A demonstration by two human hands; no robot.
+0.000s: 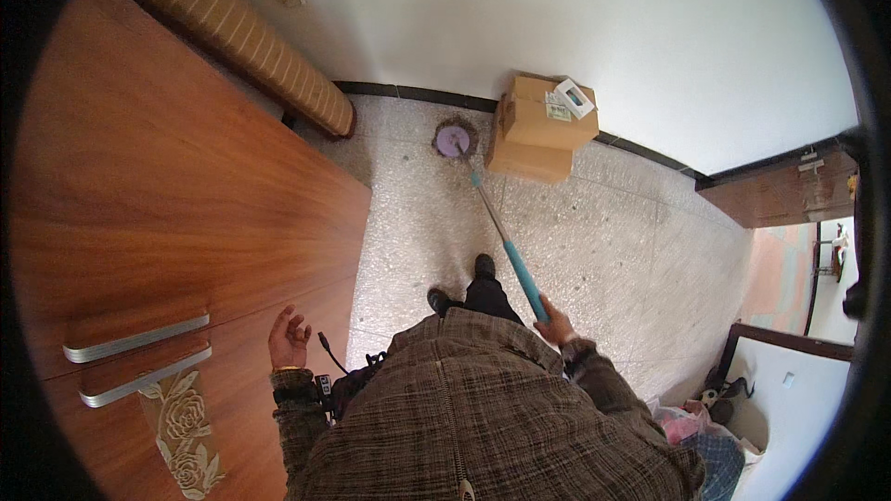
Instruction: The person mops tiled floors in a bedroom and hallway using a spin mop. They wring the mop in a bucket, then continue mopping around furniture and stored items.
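My right hand [555, 323] is wrapped round the teal grip of a spin mop [492, 213]. Its pole runs forward and slightly left to a round purple mop head [454, 141] with a dark fringe, which lies on the speckled floor [594, 250] close to the far wall. To the left, my left hand [290, 341] hangs with its fingers loosely curled and apart, holding nothing. It is nearest the wooden wardrobe [223, 223], and a black cable [329, 349] dangles beside it.
Right of the mop head, stacked cardboard boxes [538, 125] stand against the wall, a small white box [575, 98] on top. A rolled brown mat [241, 32] leans behind the wardrobe. Pink and white bags [682, 422] sit at lower right, near an open doorway [784, 269].
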